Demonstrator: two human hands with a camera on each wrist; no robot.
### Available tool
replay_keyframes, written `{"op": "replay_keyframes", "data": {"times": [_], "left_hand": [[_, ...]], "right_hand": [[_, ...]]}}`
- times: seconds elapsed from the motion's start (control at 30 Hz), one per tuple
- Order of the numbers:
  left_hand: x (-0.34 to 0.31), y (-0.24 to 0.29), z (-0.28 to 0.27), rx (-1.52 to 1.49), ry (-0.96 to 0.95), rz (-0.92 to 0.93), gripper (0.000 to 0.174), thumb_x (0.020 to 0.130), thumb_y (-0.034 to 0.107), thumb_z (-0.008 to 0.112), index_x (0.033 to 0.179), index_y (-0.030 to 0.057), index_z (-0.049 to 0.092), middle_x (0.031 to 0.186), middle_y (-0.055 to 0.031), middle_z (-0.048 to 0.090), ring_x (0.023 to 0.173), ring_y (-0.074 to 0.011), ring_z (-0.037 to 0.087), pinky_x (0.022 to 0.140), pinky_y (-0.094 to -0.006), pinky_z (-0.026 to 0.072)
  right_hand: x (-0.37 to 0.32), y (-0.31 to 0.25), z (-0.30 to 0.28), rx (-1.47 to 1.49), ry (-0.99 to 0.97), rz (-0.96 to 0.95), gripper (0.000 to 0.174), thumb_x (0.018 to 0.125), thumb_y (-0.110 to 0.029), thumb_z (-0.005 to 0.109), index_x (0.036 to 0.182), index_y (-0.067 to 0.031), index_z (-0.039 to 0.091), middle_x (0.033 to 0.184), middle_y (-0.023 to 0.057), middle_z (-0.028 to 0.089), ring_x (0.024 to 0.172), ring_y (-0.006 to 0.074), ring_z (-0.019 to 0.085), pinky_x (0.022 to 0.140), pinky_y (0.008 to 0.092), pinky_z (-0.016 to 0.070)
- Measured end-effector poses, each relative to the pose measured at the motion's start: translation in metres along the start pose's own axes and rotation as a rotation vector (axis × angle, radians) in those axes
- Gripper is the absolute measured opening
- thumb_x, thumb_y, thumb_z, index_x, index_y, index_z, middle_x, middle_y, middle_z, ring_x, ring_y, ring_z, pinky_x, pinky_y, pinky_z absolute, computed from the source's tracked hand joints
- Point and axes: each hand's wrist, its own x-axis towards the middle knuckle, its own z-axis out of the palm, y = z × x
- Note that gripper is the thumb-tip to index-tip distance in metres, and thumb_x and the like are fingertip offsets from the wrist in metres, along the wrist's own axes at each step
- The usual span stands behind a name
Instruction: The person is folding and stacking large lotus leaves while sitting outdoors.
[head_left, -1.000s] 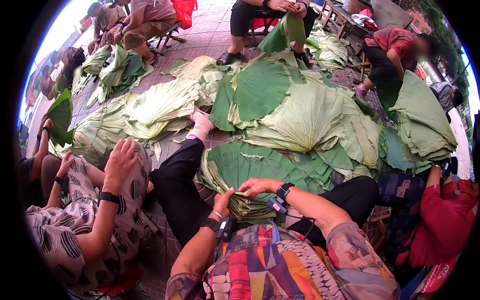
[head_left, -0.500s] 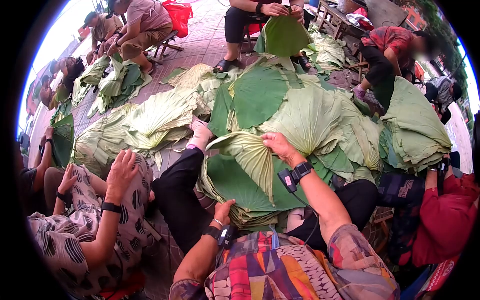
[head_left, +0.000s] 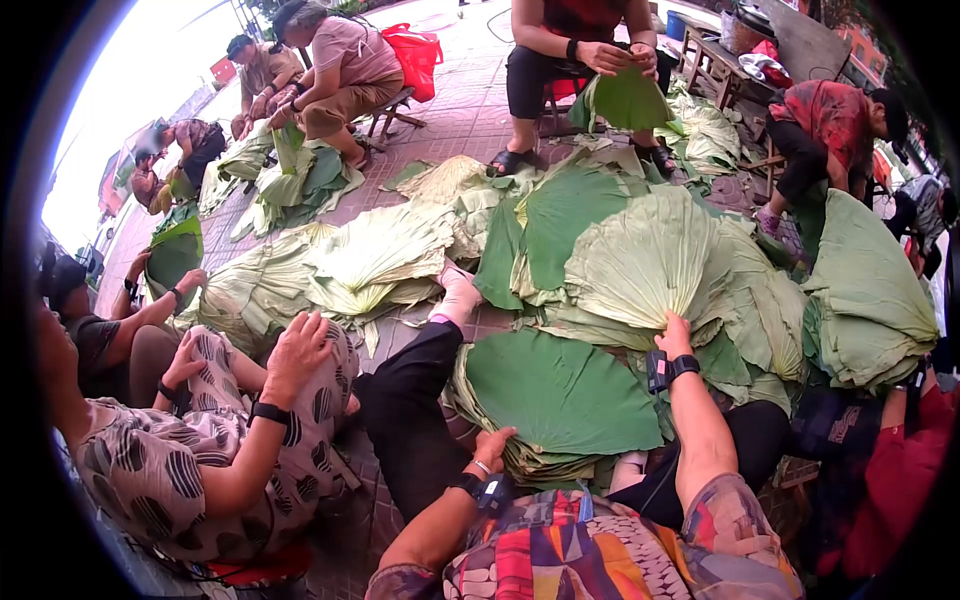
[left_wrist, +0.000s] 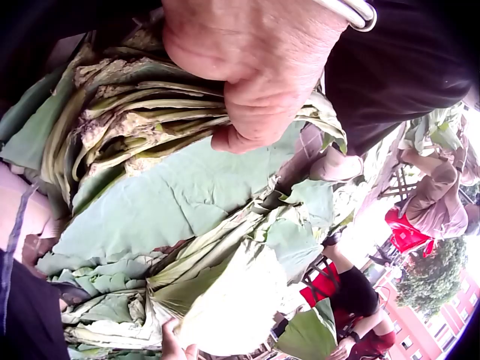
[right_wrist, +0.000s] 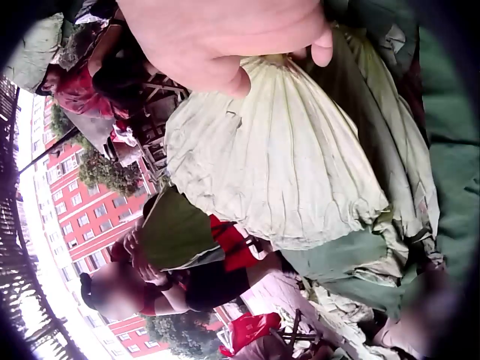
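Observation:
My right hand (head_left: pixel 677 338) pinches the narrow base of a pale, fan-shaped folded leaf (head_left: pixel 640 255), held over the large leaf pile. In the right wrist view the ribbed pale leaf (right_wrist: pixel 270 157) spreads out from under my right hand (right_wrist: pixel 232 37). A stack of leaves with a dark green one on top (head_left: pixel 560 390) lies in front of my body. At its lower left edge my left hand (head_left: pixel 490 450) grips the stack; in the left wrist view the thumb of my left hand (left_wrist: pixel 255 67) lies over the layered folded edges (left_wrist: pixel 150 124).
Pale leaves (head_left: pixel 380 245) are heaped across the paving (head_left: pixel 470 100). A person in a patterned shirt (head_left: pixel 190 470) sits close on the left, and one in red (head_left: pixel 905 480) on the right. Another person facing me holds a green leaf (head_left: pixel 630 98). A folded stack (head_left: pixel 865 290) stands at right.
My right hand has moved from the stack's edge forward and right over the big pile, carrying the pale leaf. My left hand stays at the stack. The head view has shifted.

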Motion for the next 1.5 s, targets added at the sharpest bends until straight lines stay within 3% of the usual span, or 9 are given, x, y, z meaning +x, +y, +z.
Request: {"op": "replay_keyframes", "data": {"times": [0.03, 0.2, 0.23, 0.53, 0.93, 1.17, 1.27, 1.33, 1.5], "left_hand": [[-0.008, 0.005, 0.003, -0.004, 0.005, -0.007, 0.027, 0.069, 0.004, 0.058, 0.093, -0.0001, 0.048, 0.077, -0.0146, 0.057, 0.064, -0.0308, 0.058, 0.057, -0.044, 0.05], [-0.001, 0.0, 0.002, -0.024, 0.013, 0.032, 0.024, 0.07, 0.006, 0.058, 0.091, -0.0023, 0.05, 0.078, -0.0155, 0.057, 0.065, -0.0309, 0.059, 0.057, -0.0441, 0.0504], [0.0, -0.002, -0.001, -0.023, 0.011, 0.039, 0.024, 0.07, 0.006, 0.058, 0.091, -0.0023, 0.05, 0.078, -0.0155, 0.057, 0.065, -0.0309, 0.059, 0.057, -0.0441, 0.0504], [0.01, -0.002, -0.004, -0.018, -0.044, -0.081, 0.029, 0.068, 0.005, 0.063, 0.089, -0.0057, 0.047, 0.077, -0.0175, 0.057, 0.068, -0.0316, 0.059, 0.06, -0.0446, 0.0506], [-0.007, 0.015, 0.004, 0.085, 0.01, -0.051, 0.027, 0.069, 0.007, 0.063, 0.088, -0.0082, 0.051, 0.077, -0.0155, 0.058, 0.065, -0.0274, 0.06, 0.056, -0.0386, 0.0521], [-0.013, 0.018, 0.006, 0.114, 0.04, -0.022, 0.035, 0.066, 0.009, 0.069, 0.086, -0.0118, 0.05, 0.081, -0.0168, 0.057, 0.067, -0.0259, 0.06, 0.055, -0.0389, 0.0522], [-0.039, 0.031, 0.015, 0.133, 0.033, 0.019, 0.036, 0.066, 0.01, 0.07, 0.087, -0.0119, 0.05, 0.081, -0.0172, 0.057, 0.067, -0.0269, 0.059, 0.055, -0.0403, 0.0519], [0.039, -0.009, -0.017, 0.008, -0.095, -0.008, 0.036, 0.066, 0.009, 0.07, 0.088, -0.0119, 0.05, 0.08, -0.0166, 0.057, 0.066, -0.0263, 0.059, 0.056, -0.0405, 0.0518], [0.006, 0.004, -0.009, -0.01, -0.252, 0.072, 0.028, 0.068, 0.002, 0.064, 0.094, -0.0006, 0.053, 0.084, -0.0123, 0.059, 0.068, -0.0243, 0.059, 0.06, -0.0378, 0.0512]], "right_hand": [[-0.025, -0.043, 0.013, 0.541, 0.211, 0.56, 0.049, 0.071, -0.023, 0.057, 0.114, -0.0113, 0.036, 0.105, 0.0147, 0.042, 0.096, 0.0302, 0.041, 0.074, 0.0487, 0.0381], [-0.057, -0.027, 0.064, 0.089, 0.37, 0.373, 0.057, 0.06, -0.007, 0.06, 0.111, 0.003, 0.036, 0.106, 0.0168, 0.045, 0.089, 0.0296, 0.049, 0.06, 0.0414, 0.0443], [-0.061, -0.031, 0.068, -0.016, 0.373, 0.38, 0.062, 0.058, -0.005, 0.056, 0.114, 0.0076, 0.035, 0.105, 0.0245, 0.047, 0.094, 0.0293, 0.05, 0.076, 0.033, 0.0438], [-0.119, -0.073, 0.08, -0.1, 0.126, 0.504, 0.054, 0.061, -0.005, 0.059, 0.111, -0.0006, 0.038, 0.105, 0.0146, 0.048, 0.089, 0.0284, 0.05, 0.054, 0.0381, 0.047], [-0.231, -0.102, 0.146, -0.251, -1.326, 0.103, 0.07, 0.065, -0.045, 0.065, 0.116, -0.0026, 0.044, 0.109, 0.0103, 0.051, 0.099, 0.0194, 0.048, 0.073, 0.0301, 0.0429], [-0.248, -0.079, 0.157, -0.36, -1.191, -0.434, 0.063, 0.06, -0.037, 0.07, 0.109, -0.0032, 0.048, 0.093, 0.0125, 0.058, 0.087, 0.0227, 0.055, 0.076, 0.0317, 0.0434], [-0.247, -0.102, 0.15, -0.419, -1.313, -0.112, 0.062, 0.06, -0.035, 0.071, 0.108, -0.003, 0.048, 0.095, 0.0122, 0.058, 0.088, 0.0224, 0.055, 0.076, 0.0312, 0.0434], [-0.242, -0.085, 0.152, -0.365, -1.231, -0.511, 0.061, 0.06, -0.033, 0.072, 0.109, -0.0034, 0.048, 0.096, 0.0135, 0.058, 0.087, 0.0238, 0.055, 0.077, 0.032, 0.0433], [-0.24, -0.116, 0.13, -0.404, -1.333, -0.278, 0.055, 0.062, -0.033, 0.07, 0.103, -0.0005, 0.053, 0.098, 0.0161, 0.057, 0.088, 0.0265, 0.055, 0.078, 0.0332, 0.0432]]}}
